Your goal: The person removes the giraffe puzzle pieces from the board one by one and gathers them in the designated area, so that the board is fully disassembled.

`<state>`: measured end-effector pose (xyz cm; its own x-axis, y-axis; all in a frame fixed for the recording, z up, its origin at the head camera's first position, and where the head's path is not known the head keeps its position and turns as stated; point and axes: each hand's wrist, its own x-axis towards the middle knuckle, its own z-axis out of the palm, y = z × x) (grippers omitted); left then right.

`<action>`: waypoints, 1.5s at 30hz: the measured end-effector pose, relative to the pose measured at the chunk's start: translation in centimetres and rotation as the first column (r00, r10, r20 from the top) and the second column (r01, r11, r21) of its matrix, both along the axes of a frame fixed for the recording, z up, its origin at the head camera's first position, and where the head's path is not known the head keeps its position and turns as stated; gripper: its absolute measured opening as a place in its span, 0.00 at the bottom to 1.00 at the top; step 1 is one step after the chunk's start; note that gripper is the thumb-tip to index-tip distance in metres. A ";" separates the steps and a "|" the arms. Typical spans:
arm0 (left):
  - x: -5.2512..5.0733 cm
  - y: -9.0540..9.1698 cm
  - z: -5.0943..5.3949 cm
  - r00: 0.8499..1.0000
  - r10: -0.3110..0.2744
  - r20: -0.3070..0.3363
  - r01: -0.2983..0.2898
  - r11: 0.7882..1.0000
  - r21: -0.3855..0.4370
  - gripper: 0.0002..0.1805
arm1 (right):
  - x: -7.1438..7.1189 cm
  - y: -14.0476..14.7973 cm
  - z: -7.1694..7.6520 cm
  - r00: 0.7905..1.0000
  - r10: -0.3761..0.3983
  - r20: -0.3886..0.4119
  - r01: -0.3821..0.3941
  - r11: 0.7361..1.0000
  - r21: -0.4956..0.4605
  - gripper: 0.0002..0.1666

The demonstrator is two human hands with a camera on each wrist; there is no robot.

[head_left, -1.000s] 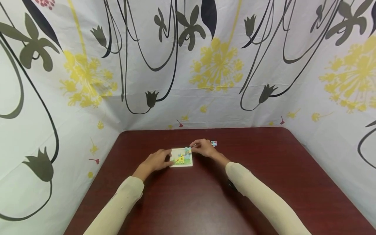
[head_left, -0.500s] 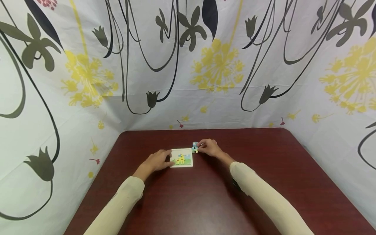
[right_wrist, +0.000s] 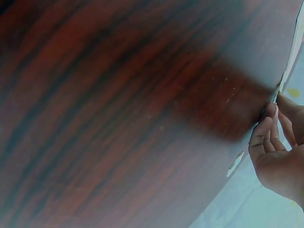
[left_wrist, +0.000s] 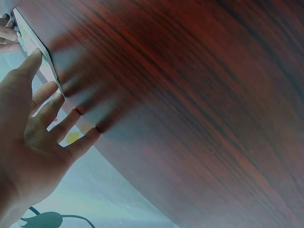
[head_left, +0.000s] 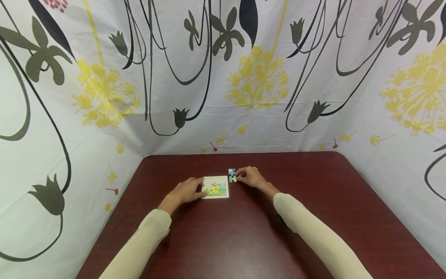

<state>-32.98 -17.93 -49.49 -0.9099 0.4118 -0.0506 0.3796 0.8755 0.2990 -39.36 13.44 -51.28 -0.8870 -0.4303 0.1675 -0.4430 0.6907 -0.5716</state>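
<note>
A white-framed puzzle board (head_left: 215, 187) with a giraffe picture lies on the table; its upper part is plain. My left hand (head_left: 187, 190) rests at the board's left side, thumb on the frame and fingers spread. In the left wrist view those fingers (left_wrist: 86, 139) look fairly straight, their tips at the tabletop. Just right of the board lie two small puzzle pieces, an upper one (head_left: 231, 171) and a lower one (head_left: 232, 178). My right hand (head_left: 250, 176) pinches the lower piece at its right edge; its fingertips partly cover it. Thumb and forefinger meet in the right wrist view (right_wrist: 277, 100).
Another loose piece (right_wrist: 235, 164) lies beyond my right hand, mostly hidden by the hand in the head view. The dark red table (head_left: 223, 240) ends at a floral curtain (head_left: 223, 131) behind and at both sides.
My right hand has moved right from the board's upper right corner, bringing joined pieces out onto the table, then shifted slightly farther right. The left hand has stayed in place.
</note>
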 end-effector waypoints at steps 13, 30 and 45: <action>0.1 0.0 0.2 1.000 0.005 0.019 -0.006 1.000 0.026 0.38 | 0.1 -0.1 0.2 1.000 0.032 -0.001 -0.032 0.999 -0.031 0.11; -0.1 0.0 -0.2 0.999 0.019 0.030 -0.020 1.000 0.009 0.42 | 1.4 -3.9 0.5 0.978 0.208 -0.015 -0.208 0.976 -0.062 0.10; -0.4 0.0 -0.2 0.999 0.019 0.037 -0.019 1.000 -0.007 0.41 | 1.8 -7.3 1.0 0.979 0.181 0.088 -0.180 0.983 -0.017 0.18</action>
<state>-33.40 -17.92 -49.71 -0.9149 0.3941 -0.0871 0.3518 0.8846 0.3062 -37.55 6.12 -50.24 -0.8064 -0.5836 0.0957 -0.5069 0.5986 -0.6203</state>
